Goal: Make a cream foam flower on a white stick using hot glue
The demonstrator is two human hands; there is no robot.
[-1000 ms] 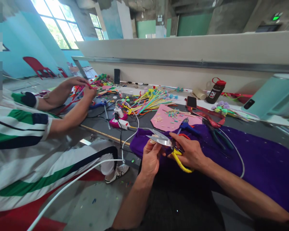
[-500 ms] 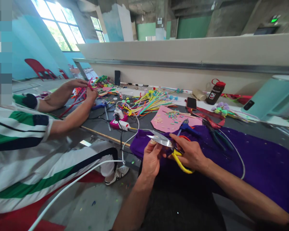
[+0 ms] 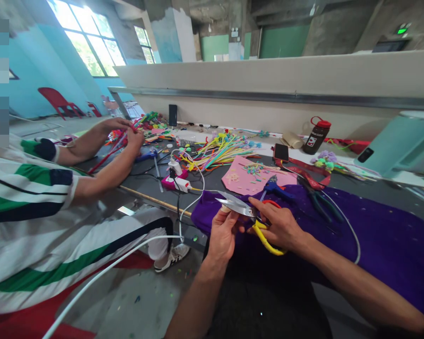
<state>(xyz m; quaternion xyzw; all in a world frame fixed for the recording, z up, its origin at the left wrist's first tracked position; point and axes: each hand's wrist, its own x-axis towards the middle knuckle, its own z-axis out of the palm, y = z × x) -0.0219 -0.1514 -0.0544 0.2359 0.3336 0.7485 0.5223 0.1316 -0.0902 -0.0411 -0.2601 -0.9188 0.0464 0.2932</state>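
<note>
Right hand (image 3: 281, 225), closed round scissors (image 3: 240, 206), one pair, lower centre; left hand (image 3: 223, 238), pinching one small pale piece (image 3: 225, 208); pink sheet (image 3: 236, 178), one, right of centre; bottle (image 3: 314, 139), one, upper right

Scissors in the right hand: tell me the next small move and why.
I'd probably draw the left hand back slightly on the small pale piece before closing the scissors: the blades stand slightly parted, right beside the fingertips pinching it. Whether the piece lies between the blades is hard to tell.
</note>
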